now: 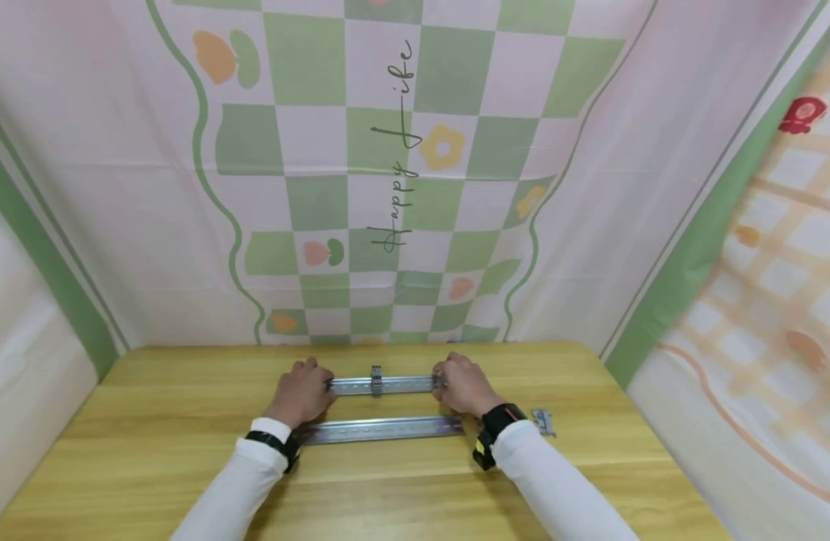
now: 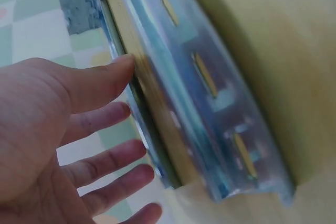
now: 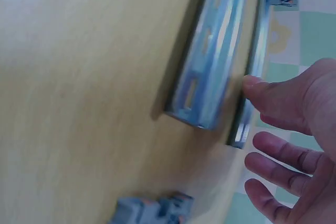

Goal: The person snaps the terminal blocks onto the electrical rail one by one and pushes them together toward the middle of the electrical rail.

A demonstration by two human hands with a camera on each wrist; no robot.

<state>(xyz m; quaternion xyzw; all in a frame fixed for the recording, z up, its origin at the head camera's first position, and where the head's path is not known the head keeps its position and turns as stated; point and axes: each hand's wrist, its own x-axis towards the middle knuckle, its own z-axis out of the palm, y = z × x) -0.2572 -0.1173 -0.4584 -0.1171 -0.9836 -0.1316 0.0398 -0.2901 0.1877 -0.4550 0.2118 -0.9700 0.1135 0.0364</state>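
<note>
A slotted metal DIN rail [image 1: 408, 385] lies across the far part of the table, with a small grey terminal block [image 1: 377, 381] mounted near its middle. My left hand [image 1: 303, 392] holds the rail's left end, thumb on the near side and fingers behind. At the right end my right hand [image 1: 466, 384] pinches the same rail between thumb and index finger; its other fingers are spread. Closer to me is a second, wider-looking DIN rail [image 1: 387, 429], touched by neither hand. The wrist views show the grey block [image 2: 81, 6] further along the held rail.
To the right of my right wrist lies a loose grey terminal block [image 1: 543, 422], seen blurred as a grey block [image 3: 149, 211] in the right wrist view. The wooden table [image 1: 360, 496] ends at a patterned curtain [image 1: 381, 150] behind the held rail.
</note>
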